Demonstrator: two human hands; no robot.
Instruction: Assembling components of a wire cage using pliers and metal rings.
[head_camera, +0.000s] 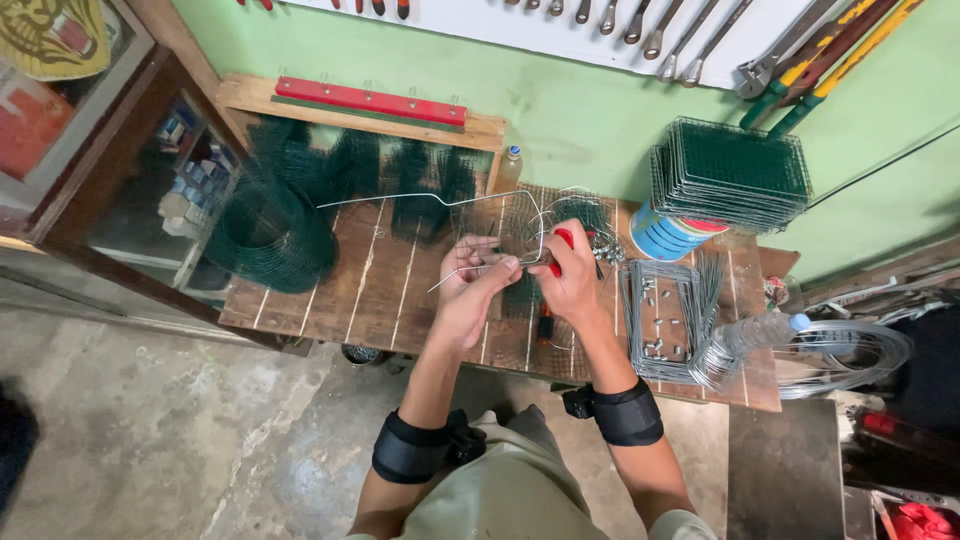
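While our left hand (478, 285) pinches a long bent steel wire (420, 197) between closed fingers, we see that wire run thin and bare out to the left over the wooden desk (330, 300), kinked near its middle. Our right hand (572, 275) is clenched around red-handled pliers (563, 240), just beside the left hand, above the slatted brown planks. Beneath both hands lies a small panel of green wire mesh (520, 295). To the left sits a loose roll of dark green mesh (270, 235). To the right lie grey bent wire frames (665, 320), with small metal bits scattered among them, and a coil of bare wire (850, 350). Behind them a round blue-and-white tub with a red band (670, 235) carries a stack of green mesh panels (730, 175). Wrenches (650, 25) hang on the green wall.
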